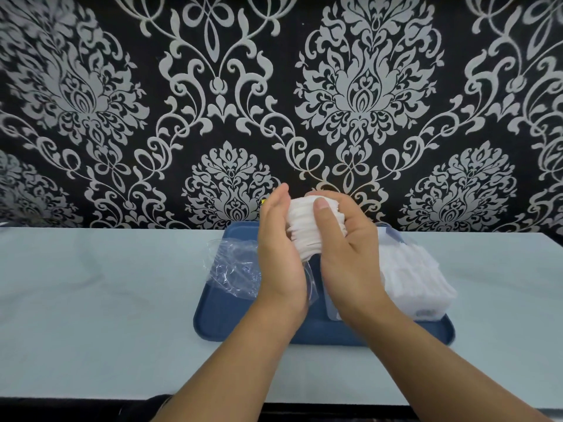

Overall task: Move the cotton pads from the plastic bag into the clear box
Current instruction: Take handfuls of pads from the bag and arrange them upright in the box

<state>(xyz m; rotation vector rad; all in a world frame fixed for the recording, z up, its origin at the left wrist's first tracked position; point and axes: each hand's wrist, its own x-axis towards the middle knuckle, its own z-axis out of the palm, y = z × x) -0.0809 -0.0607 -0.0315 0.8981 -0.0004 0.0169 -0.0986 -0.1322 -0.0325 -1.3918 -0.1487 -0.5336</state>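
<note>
A thick stack of white cotton pads [304, 229] is held up in the air between both hands, above the far part of a blue tray [231, 324]. The left hand [278, 254] presses flat against the stack's left side with its fingers nearly straight. The right hand [347, 254] wraps round the other side, thumb lying across the front of the pads and fingers curled behind them. Below and to the left, the crumpled plastic bag [234, 266] lies on the tray, looking slack. On the tray's right side sits the clear box [411, 278], already packed with rows of white pads. The tray rests on a pale counter [91, 300], which runs back to a black wall patterned with silver damask [219, 86].
</note>
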